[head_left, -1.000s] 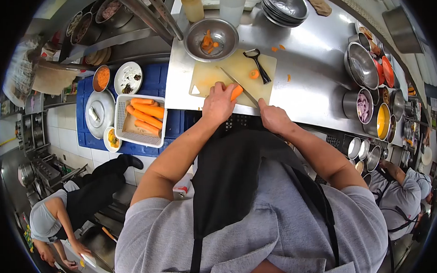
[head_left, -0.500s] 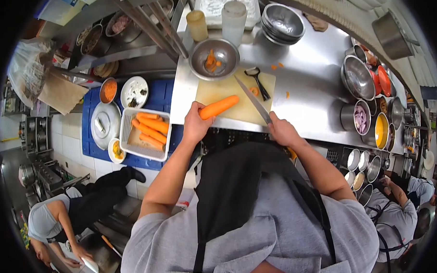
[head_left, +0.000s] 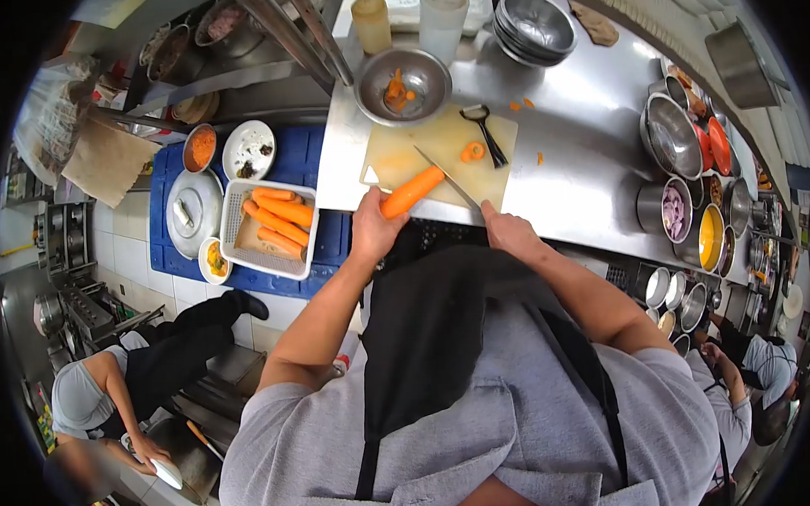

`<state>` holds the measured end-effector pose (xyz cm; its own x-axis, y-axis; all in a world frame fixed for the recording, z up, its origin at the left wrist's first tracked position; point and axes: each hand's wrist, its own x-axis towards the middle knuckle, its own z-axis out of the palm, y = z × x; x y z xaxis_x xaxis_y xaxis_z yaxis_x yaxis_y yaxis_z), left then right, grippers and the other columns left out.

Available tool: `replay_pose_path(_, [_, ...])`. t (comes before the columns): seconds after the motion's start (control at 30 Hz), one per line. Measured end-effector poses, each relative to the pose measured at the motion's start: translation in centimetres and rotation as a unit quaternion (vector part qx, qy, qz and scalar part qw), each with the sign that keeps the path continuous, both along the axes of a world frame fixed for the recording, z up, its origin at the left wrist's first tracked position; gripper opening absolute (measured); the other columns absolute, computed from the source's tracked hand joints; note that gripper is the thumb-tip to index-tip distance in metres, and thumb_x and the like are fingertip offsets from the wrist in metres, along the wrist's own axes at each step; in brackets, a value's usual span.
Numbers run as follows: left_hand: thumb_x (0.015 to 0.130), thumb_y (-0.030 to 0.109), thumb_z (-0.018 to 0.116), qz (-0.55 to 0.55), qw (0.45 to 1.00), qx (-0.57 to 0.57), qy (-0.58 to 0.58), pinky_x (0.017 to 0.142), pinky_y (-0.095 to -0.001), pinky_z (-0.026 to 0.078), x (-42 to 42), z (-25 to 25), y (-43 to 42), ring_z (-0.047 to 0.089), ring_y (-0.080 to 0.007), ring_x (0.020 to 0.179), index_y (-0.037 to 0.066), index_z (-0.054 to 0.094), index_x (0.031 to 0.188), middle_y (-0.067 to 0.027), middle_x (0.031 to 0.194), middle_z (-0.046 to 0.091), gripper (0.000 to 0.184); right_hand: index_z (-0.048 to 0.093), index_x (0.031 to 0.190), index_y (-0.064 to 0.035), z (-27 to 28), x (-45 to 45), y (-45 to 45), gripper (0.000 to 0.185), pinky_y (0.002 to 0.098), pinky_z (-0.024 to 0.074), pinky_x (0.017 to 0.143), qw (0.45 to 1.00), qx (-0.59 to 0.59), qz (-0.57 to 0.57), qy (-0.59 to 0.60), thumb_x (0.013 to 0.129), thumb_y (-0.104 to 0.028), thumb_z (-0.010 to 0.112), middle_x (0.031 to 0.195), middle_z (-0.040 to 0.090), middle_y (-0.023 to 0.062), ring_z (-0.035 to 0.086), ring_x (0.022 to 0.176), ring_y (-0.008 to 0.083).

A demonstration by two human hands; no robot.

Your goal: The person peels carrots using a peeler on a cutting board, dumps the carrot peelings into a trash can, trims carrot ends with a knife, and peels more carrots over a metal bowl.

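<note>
My left hand (head_left: 376, 225) is closed around the near end of a peeled carrot (head_left: 414, 191), which slants across the cutting board (head_left: 384, 156). In my right hand (head_left: 511, 231) is the handle of a knife (head_left: 452, 182). Its blade points up and left, lying close beside the carrot's far end; whether it touches the carrot I cannot tell. Small carrot pieces (head_left: 473, 152) lie on the board to the right of the blade. Beside them rests a black peeler (head_left: 486, 136). A steel bowl (head_left: 424, 85) with orange scraps stands just behind the board.
On the left, a white basket (head_left: 230, 232) of carrots sits on a blue surface (head_left: 333, 247), near a bowl of grated carrot (head_left: 202, 148). Stacked steel bowls (head_left: 533, 25) stand at the back, squeeze bottles (head_left: 443, 20) beside them. Several pots (head_left: 664, 210) line the right. Co-workers (head_left: 97, 389) work on both sides.
The knife has swung leftward, its blade now close to the carrot's far end. The small carrot pieces now show clear of the blade. The whole view has shifted slightly.
</note>
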<state>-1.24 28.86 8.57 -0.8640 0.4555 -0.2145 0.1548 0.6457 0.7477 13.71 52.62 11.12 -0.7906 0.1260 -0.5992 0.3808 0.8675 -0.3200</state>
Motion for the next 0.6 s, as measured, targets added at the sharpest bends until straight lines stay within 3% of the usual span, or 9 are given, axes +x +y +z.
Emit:
replay_pose_path(0.1, [0.072, 0.015, 0.084, -0.005, 1.0, -0.006, 0.007, 0.082, -0.044, 0.051, 0.3, 0.3, 0.1, 0.063, -0.0402, 0.093, 0.001, 0.051, 0.1, -0.0202, 0.095, 0.064, 0.045, 0.041, 0.119, -0.0034, -0.9, -0.1, 0.8, 0.029, 0.0557, 0.0507, 0.077, 1.0, -0.026, -0.017, -0.001, 0.093, -0.013, 0.048, 0.087, 0.068, 0.0269, 0.068, 0.086, 0.0447])
replay_pose_path(0.13, [0.077, 0.019, 0.079, -0.027, 0.998, -0.045, 0.018, 0.081, -0.0445, 0.051, 0.4, 0.0, 0.2, 0.063, -0.0405, 0.094, 0.0, 0.051, 0.111, -0.0214, 0.096, 0.063, 0.048, 0.042, 0.119, -0.0044, -1.3, -0.1, 1.3, 0.028, 0.0554, 0.0507, 0.077, 0.999, -0.043, -0.023, 0.01, 0.094, -0.015, 0.049, 0.087, 0.069, 0.0262, 0.068, 0.086, 0.0445])
replay_pose_path(0.23, [0.083, 0.025, 0.072, -0.066, 0.99, -0.059, -0.107, 0.077, -0.0436, 0.052, 0.2, -0.2, 0.8, 0.064, -0.0357, 0.09, -0.001, 0.049, 0.124, -0.0176, 0.096, 0.063, 0.053, 0.044, 0.122, -0.0087, -1.0, 0.6, 3.8, 0.03, 0.0541, 0.0509, 0.077, 0.989, -0.139, -0.053, 0.023, 0.097, -0.023, 0.051, 0.086, 0.068, 0.0239, 0.067, 0.085, 0.0437])
replay_pose_path(0.3, [0.089, 0.026, 0.065, -0.05, 0.97, 0.084, -0.223, 0.075, -0.0406, 0.052, 0.1, -1.3, 0.7, 0.064, -0.03, 0.085, 0.001, 0.05, 0.123, -0.0153, 0.092, 0.063, 0.046, 0.044, 0.129, -0.0125, -0.5, 1.6, 5.7, 0.035, 0.0526, 0.0515, 0.077, 0.979, -0.172, -0.095, 0.048, 0.098, -0.027, 0.053, 0.086, 0.068, 0.0228, 0.068, 0.085, 0.0426])
replay_pose_path(0.37, [0.094, 0.028, 0.057, -0.019, 0.904, 0.208, -0.374, 0.071, -0.0375, 0.05, 0.2, -0.9, 0.4, 0.062, -0.0252, 0.08, 0.002, 0.051, 0.122, -0.0128, 0.089, 0.062, 0.04, 0.044, 0.137, -0.0169, -0.2, 3.5, 7.7, 0.043, 0.0507, 0.0525, 0.077, 0.971, -0.155, -0.16, 0.088, 0.097, -0.029, 0.055, 0.086, 0.068, 0.0222, 0.068, 0.087, 0.0411])
replay_pose_path(0.43, [0.098, 0.03, 0.05, 0.028, 0.782, 0.306, -0.543, 0.066, -0.0343, 0.048, -0.1, 1.1, 0.0, 0.058, -0.0213, 0.075, 0.003, 0.052, 0.121, -0.0103, 0.087, 0.06, 0.036, 0.035, 0.15, -0.0254, -1.4, 4.6, 9.7, 0.057, 0.0497, 0.0535, 0.079, 0.966, 0.033, -0.172, 0.188, 0.097, -0.029, 0.056, 0.092, 0.066, 0.0237, 0.067, 0.09, 0.0413])
replay_pose_path(0.53, [0.101, 0.034, 0.043, 0.041, 0.725, 0.36, -0.586, 0.062, -0.0307, 0.043, -0.2, 1.2, 0.7, 0.056, -0.0184, 0.072, 0.005, 0.052, 0.119, -0.0104, 0.087, 0.059, 0.036, 0.032, 0.152, -0.0362, 0.2, 2.9, 11.5, 0.064, 0.0518, 0.053, 0.085, 0.952, 0.158, -0.238, 0.111, 0.095, -0.032, 0.06, 0.117, 0.057, 0.0241, 0.064, 0.098, 0.0446])
replay_pose_path(0.6, [0.101, 0.03, 0.044, 0.023, 0.719, 0.384, -0.579, 0.063, -0.0319, 0.046, -0.6, 1.6, 1.3, 0.057, -0.019, 0.073, 0.005, 0.049, 0.125, -0.0105, 0.092, 0.06, 0.035, 0.036, 0.15, -0.0355, -0.7, 1.9, 12.3, 0.062, 0.0512, 0.0526, 0.087, 0.951, 0.179, -0.228, 0.105, 0.094, -0.032, 0.062, 0.12, 0.057, 0.0226, 0.063, 0.103, 0.0438])
